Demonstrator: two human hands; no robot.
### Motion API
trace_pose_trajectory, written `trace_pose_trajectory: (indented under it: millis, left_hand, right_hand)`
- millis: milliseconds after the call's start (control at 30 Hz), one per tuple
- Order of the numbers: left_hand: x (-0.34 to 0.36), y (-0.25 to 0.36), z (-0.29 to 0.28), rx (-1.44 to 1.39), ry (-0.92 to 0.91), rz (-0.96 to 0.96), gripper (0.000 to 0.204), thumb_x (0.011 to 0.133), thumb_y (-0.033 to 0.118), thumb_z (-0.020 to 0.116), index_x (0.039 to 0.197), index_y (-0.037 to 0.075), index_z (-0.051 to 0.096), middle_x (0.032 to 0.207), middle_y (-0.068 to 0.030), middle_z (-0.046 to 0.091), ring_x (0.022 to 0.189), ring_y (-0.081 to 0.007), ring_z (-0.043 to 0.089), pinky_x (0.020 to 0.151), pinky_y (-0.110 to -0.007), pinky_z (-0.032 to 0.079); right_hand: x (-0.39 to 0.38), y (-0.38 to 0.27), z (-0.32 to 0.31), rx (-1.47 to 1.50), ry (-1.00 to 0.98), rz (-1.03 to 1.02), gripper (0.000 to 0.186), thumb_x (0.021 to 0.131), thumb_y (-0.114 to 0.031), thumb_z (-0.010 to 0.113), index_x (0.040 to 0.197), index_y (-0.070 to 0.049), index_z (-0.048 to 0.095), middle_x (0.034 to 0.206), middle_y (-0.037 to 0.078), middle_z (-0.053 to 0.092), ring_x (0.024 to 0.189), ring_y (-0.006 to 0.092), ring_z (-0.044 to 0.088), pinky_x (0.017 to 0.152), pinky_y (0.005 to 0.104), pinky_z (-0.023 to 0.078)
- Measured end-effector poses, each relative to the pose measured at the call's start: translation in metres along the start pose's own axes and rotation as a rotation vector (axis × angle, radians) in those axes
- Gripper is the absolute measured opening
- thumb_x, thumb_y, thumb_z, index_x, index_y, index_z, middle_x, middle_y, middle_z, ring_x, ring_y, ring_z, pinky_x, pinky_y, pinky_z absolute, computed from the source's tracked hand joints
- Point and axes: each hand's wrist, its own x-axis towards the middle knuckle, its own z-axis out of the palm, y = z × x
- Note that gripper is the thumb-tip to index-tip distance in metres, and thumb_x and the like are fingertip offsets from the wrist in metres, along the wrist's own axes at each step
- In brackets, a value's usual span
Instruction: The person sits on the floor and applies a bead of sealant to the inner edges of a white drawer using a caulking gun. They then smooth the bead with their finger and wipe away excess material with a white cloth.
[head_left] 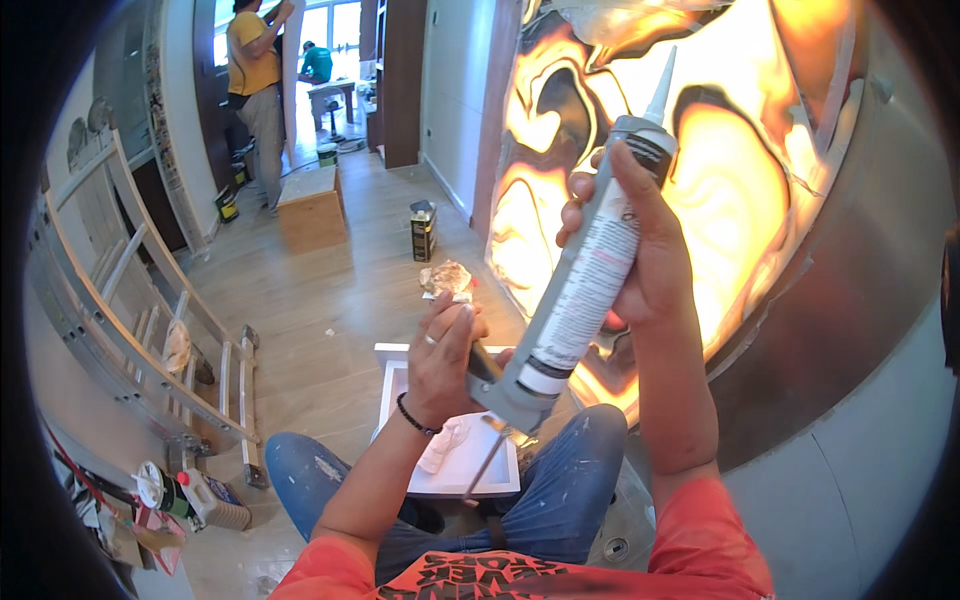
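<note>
I hold a grey caulking gun at a slant before me, loaded with a white-labelled sealant cartridge. Its pale tapered nozzle points up in front of a glowing, marble-patterned panel. My left hand, with a ring and a dark bead bracelet, is closed round the handle at the lower end. Higher up, my right hand grips the front of the gun and cartridge. The rod sticks out below, over a white box-like stand between my knees, where a crumpled white cloth lies.
An aluminium ladder leans at the left, with plastic containers near its foot. Ahead on the wooden floor are a crumpled wrapper, a metal can and a wooden box. Two people work farther back.
</note>
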Motion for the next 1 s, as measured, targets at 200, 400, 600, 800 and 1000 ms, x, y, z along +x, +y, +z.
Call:
trace_pose_trajectory:
  millis: [200,400,600,800,1000]
  left_hand:
    - [-0.029,-0.028,-0.043,0.049,0.019,0.088,0.065,0.085,0.019,0.075,0.141,-0.004,0.050,0.089,-0.0133,0.068,0.086,-0.0323,0.069,0.092,-0.057,0.056]
    - [-0.024,-0.024,-0.072,0.108,0.049,0.113,0.059,0.085,0.017,0.074,0.136,-0.005,0.054,0.084,-0.0127,0.066,0.081,-0.0309,0.068,0.090,-0.058,0.056]
    - [-0.023,-0.024,-0.083,0.114,0.046,0.085,0.051,0.083,0.013,0.074,0.128,-0.004,0.058,0.080,-0.0107,0.064,0.075,-0.0270,0.066,0.089,-0.054,0.056]
    - [-0.020,-0.023,-0.090,0.191,-0.012,0.116,0.043,0.086,0.015,0.072,0.125,-0.001,0.062,0.081,-0.0109,0.064,0.076,-0.0288,0.066,0.087,-0.053,0.056]
    - [-0.005,-0.006,-0.098,0.246,-0.193,0.063,0.043,0.090,0.020,0.072,0.129,0.004,0.062,0.100,-0.0120,0.070,0.104,-0.0317,0.070,0.104,-0.051,0.050]
  right_hand:
    - [0.003,0.052,0.023,0.053,-0.163,-0.033,0.032,0.100,-0.034,0.067,0.117,-0.009,0.057,0.095,0.006,0.065,0.080,0.0168,0.069,0.071,0.0332,0.060]
    - [0.003,0.066,0.045,0.198,-0.330,-0.004,0.030,0.102,-0.023,0.063,0.124,-0.010,0.049,0.094,0.008,0.061,0.081,0.0216,0.069,0.072,0.0360,0.061]
    - [0.007,0.075,0.049,0.161,-0.338,-0.003,0.028,0.102,-0.021,0.063,0.124,-0.011,0.048,0.095,0.008,0.060,0.080,0.0211,0.069,0.073,0.0389,0.060]
    - [0.010,0.081,0.046,0.218,-0.343,0.032,0.027,0.100,-0.017,0.062,0.123,-0.010,0.048,0.093,0.008,0.057,0.077,0.0219,0.066,0.072,0.0399,0.060]
    - [0.013,0.073,0.027,0.304,-0.434,0.006,0.033,0.093,-0.013,0.062,0.123,-0.008,0.048,0.089,0.009,0.055,0.071,0.0225,0.065,0.071,0.0415,0.060]
